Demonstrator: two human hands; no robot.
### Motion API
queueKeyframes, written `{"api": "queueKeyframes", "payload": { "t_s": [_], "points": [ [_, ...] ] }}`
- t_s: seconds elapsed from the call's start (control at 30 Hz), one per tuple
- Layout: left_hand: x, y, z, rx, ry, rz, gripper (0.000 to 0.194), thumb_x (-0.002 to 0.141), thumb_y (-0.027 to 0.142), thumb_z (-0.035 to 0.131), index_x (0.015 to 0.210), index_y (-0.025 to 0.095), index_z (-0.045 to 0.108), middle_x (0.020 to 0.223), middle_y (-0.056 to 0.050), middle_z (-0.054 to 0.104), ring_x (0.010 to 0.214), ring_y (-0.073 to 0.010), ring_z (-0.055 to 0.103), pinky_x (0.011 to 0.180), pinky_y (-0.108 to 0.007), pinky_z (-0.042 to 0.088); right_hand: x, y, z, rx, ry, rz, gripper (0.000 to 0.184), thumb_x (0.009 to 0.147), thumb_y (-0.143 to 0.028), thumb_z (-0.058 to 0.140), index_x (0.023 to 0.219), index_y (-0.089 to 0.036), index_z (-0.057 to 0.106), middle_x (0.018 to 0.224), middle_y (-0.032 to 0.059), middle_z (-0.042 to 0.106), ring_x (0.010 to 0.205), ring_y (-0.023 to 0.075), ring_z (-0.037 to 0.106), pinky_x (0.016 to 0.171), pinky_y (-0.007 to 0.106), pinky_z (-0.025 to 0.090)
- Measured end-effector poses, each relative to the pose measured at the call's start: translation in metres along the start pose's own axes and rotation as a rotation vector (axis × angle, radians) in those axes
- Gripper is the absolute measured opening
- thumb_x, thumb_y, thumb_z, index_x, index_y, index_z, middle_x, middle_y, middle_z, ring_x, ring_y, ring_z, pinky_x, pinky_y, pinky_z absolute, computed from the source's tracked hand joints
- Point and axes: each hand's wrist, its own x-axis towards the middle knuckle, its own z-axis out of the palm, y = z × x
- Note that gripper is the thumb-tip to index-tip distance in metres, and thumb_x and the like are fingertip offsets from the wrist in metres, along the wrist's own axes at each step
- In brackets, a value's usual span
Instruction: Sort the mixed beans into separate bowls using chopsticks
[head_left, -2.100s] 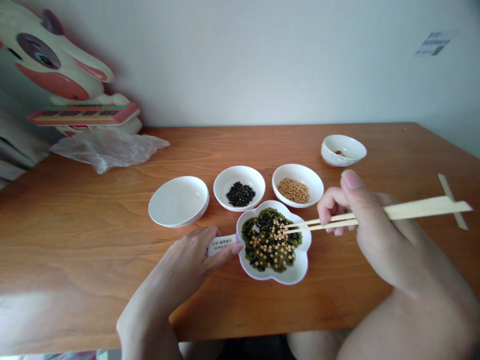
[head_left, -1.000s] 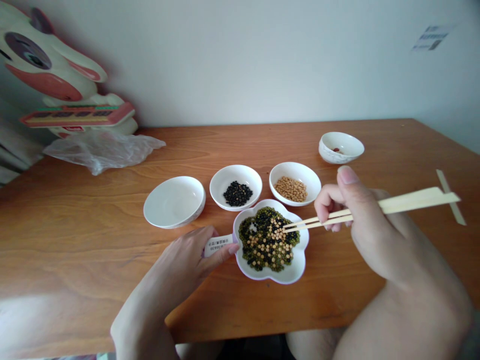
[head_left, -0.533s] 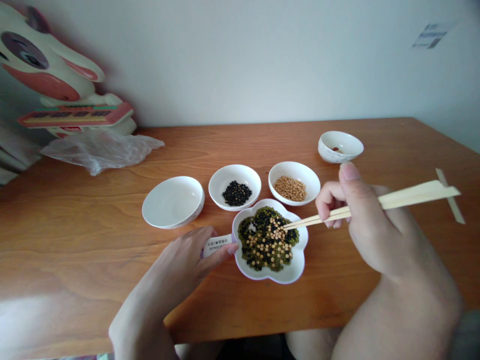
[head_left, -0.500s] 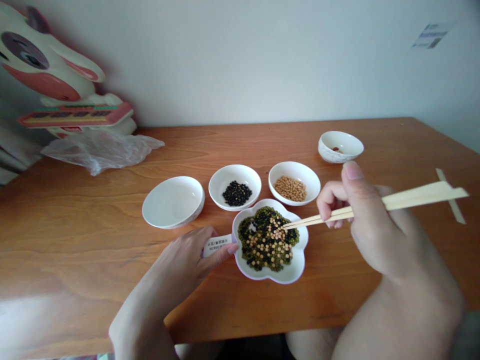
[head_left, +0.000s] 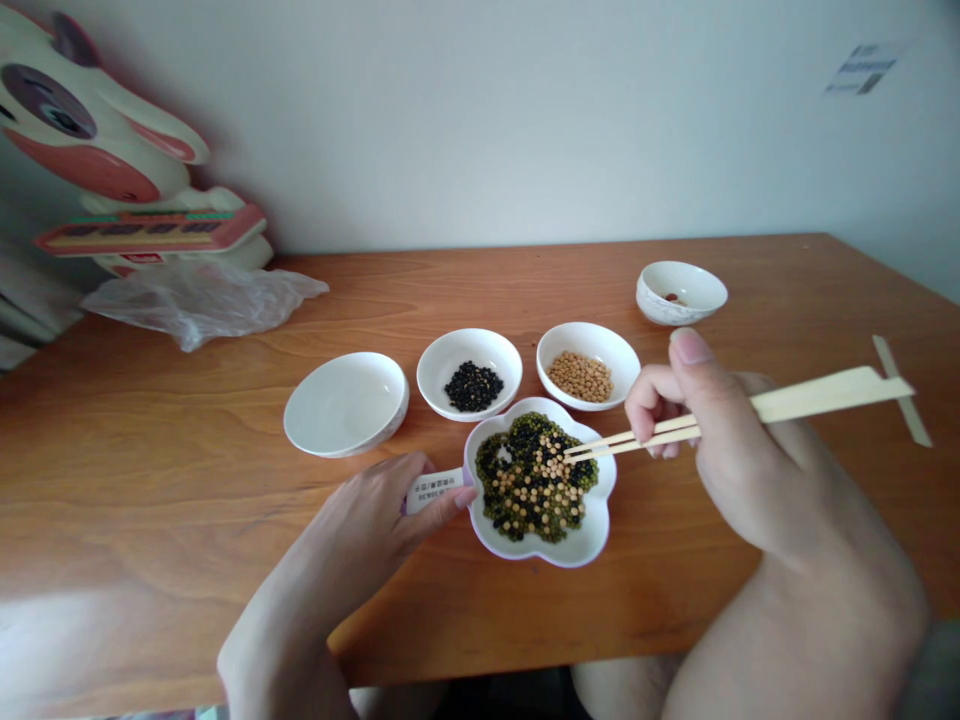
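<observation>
My left hand (head_left: 394,505) is closed around the labelled handle of a white flower-shaped bowl (head_left: 596,535) with a pale purple edge. Mixed green, black and tan beans (head_left: 536,480) lie in it. My right hand (head_left: 720,430) grips a pair of pale wooden chopsticks (head_left: 810,397). Their tips are slightly apart and reach down among the tan beans; whether they pinch one is too small to tell. Just behind the flower-shaped bowl stand a white bowl (head_left: 431,375) of black beans (head_left: 474,386) and a white bowl (head_left: 630,360) of tan beans (head_left: 581,377).
An empty white bowl (head_left: 345,405) stands to the left. Farther back on the right is a bowl (head_left: 679,295) with a few small reddish bits. A thin pale strip (head_left: 902,390) lies at right. A crumpled plastic bag (head_left: 202,300) and a cow-shaped toy (head_left: 142,150) occupy the back left.
My right hand has shifted slightly left, and the chopsticks' tips have spread a little apart among the beans. My left hand and the bowls stay in place.
</observation>
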Motion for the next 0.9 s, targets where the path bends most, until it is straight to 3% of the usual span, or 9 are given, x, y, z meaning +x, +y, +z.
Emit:
{"api": "queueKeyframes", "payload": {
  "t_s": [0.23,0.5,0.9],
  "points": [
    [0.007,0.016,-0.013,-0.180,-0.004,-0.182,0.052,0.105,0.067,0.041,0.100,0.024,0.070,0.097,-0.007,0.075,0.090,-0.0257,0.071,0.088,-0.037,0.053,0.000,0.000,-0.001,-0.022,0.012,0.001,0.064,0.109,-0.065,0.026,0.067,-0.024,0.052,0.064,0.0007,0.046,0.067,0.0201,0.042,0.068,0.038,0.025],
    [0.008,0.014,-0.014,-0.220,0.021,-0.129,0.049,0.103,0.068,0.045,0.104,0.026,0.071,0.095,-0.006,0.076,0.090,-0.0250,0.070,0.085,-0.034,0.053,-0.002,-0.001,-0.002,-0.025,0.031,-0.002,0.062,0.108,-0.066,0.031,0.068,-0.024,0.053,0.067,0.0008,0.050,0.069,0.0202,0.045,0.070,0.038,0.028],
    [0.007,0.012,-0.011,-0.218,-0.008,-0.162,0.053,0.104,0.070,0.042,0.099,0.025,0.069,0.094,-0.006,0.076,0.086,-0.0243,0.070,0.088,-0.037,0.052,0.001,0.002,-0.001,-0.058,0.033,-0.008,0.064,0.108,-0.067,0.029,0.067,-0.024,0.053,0.064,0.0010,0.049,0.066,0.0198,0.047,0.068,0.038,0.030]
  ]
}}
